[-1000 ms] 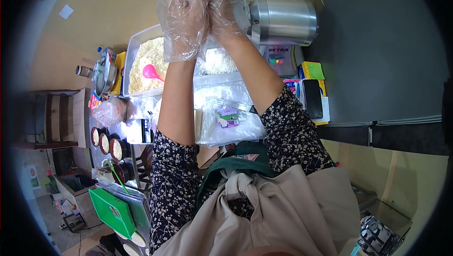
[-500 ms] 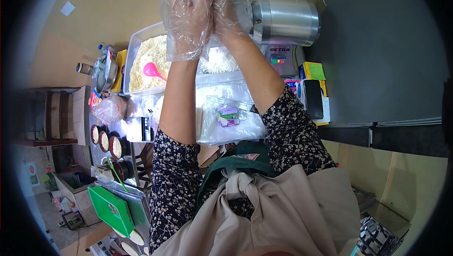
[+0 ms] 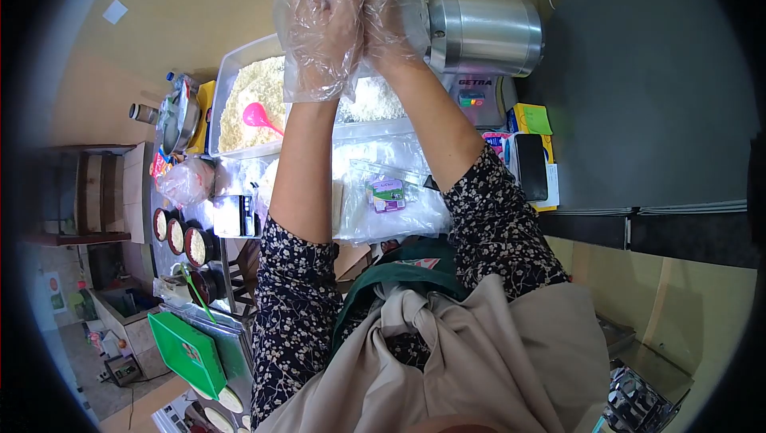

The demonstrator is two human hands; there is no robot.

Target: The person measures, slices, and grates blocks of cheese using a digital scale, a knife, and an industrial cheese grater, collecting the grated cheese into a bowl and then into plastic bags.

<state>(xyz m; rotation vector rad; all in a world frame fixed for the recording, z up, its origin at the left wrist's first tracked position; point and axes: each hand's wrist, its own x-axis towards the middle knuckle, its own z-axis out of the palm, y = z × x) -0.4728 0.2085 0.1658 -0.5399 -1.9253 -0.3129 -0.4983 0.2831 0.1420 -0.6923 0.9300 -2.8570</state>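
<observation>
Clear tub (image 3: 227, 82) of pale crumbs (image 3: 239, 106): directly beneath raised hands, not touching them. Steel machine (image 3: 483, 30): beside tub, just right of right hand (image 3: 387, 18). Left hand (image 3: 319, 22) and right hand: in loose plastic gloves (image 3: 299, 74), fists pressed together; anything clamped between them hidden. Pink scoop (image 3: 257, 116): lying in crumbs, left of left forearm.

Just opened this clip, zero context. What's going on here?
A person in clear gloves holds the left hand and right hand clenched and pressed together, raised over a clear tub of pale crumbs. Whether anything is squeezed between the palms cannot be seen. A pink scoop lies in the crumbs, a steel machine stands just right of the tub, and plastic bags lie on the counter in front.
</observation>
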